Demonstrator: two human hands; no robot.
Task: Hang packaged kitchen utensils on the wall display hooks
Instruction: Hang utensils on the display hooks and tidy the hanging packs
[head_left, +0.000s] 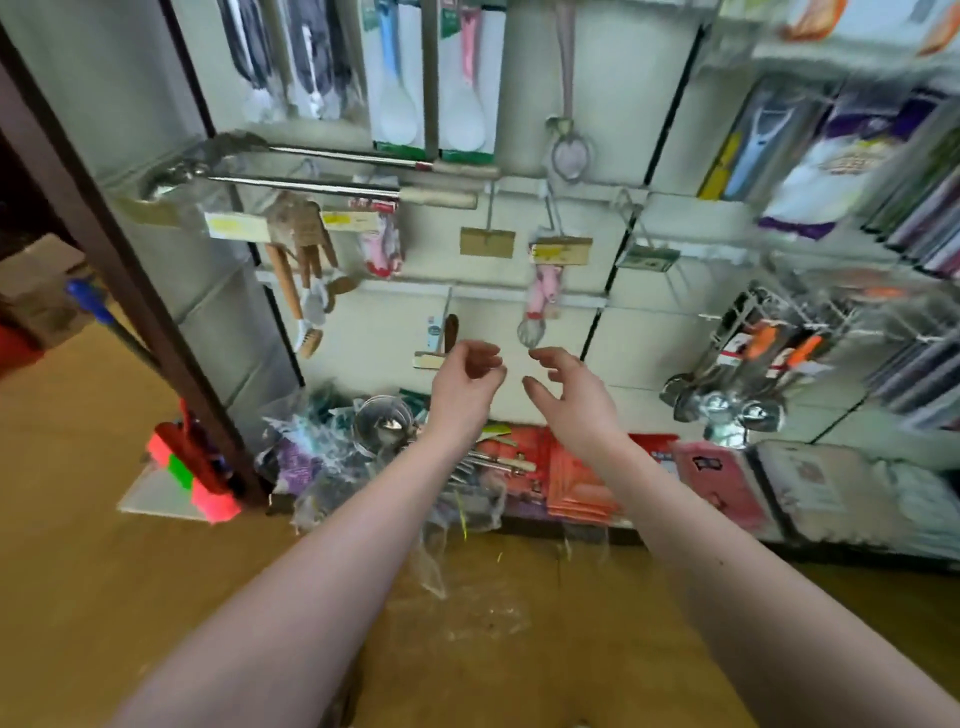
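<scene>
Both of your hands are empty: the left hand (467, 384) and right hand (566, 395) hover side by side with fingers loosely curled, gripping nothing, just in front of the wall panel and below the hanging pink whisk (540, 296). The packaged utensils (363, 441) lie in a heap of clear wrap below and to the left of your hands, at the foot of the display. Their round bowls sit to the left and their pale handles (498, 460) run rightward, passing under your left wrist. Your left hand is the nearer of the 2, so I judge it reaches down first. A bare hook (487, 208) waits above your left hand.
</scene>
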